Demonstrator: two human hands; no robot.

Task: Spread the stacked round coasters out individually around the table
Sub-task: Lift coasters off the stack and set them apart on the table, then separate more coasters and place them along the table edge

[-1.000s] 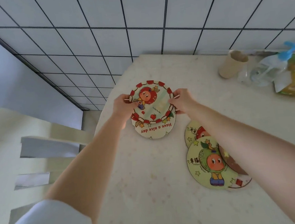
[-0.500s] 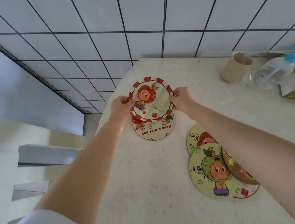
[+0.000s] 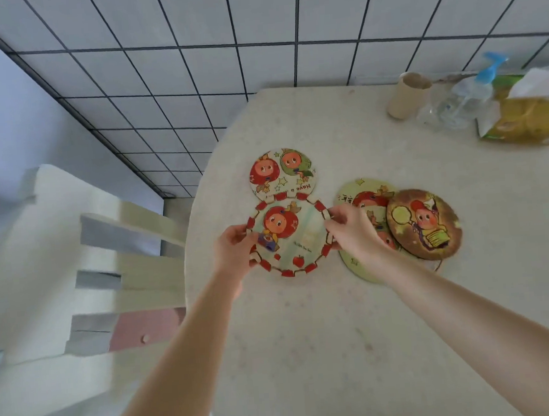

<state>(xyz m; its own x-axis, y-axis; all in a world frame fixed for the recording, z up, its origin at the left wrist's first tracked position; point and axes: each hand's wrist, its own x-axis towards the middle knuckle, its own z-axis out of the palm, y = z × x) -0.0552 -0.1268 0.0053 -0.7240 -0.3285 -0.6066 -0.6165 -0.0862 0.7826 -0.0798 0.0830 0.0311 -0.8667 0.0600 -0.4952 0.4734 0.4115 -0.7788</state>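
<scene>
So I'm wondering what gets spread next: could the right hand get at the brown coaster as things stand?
Probably yes, once freed. The right hand now pinches the red-bordered coaster, so it must let go first. The brown coaster lies uncovered atop the pile beside that hand.

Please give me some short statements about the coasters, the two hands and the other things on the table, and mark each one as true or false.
1. Both hands hold the round coaster with the red-and-white checked rim, the left hand at its left edge and the right hand at its right edge. True.
2. The cream round coaster with two fruit faces lies nearer to the person than the held one. False: it lies beyond it, toward the tiled wall.
3. The brown round coaster lies on top of other coasters to the right. True.
4. The beige paper cup stands upright. False: it is tilted or on its side.
5. The clear bottle with the blue pump is in the left hand. False: it lies at the far right of the table.
</scene>
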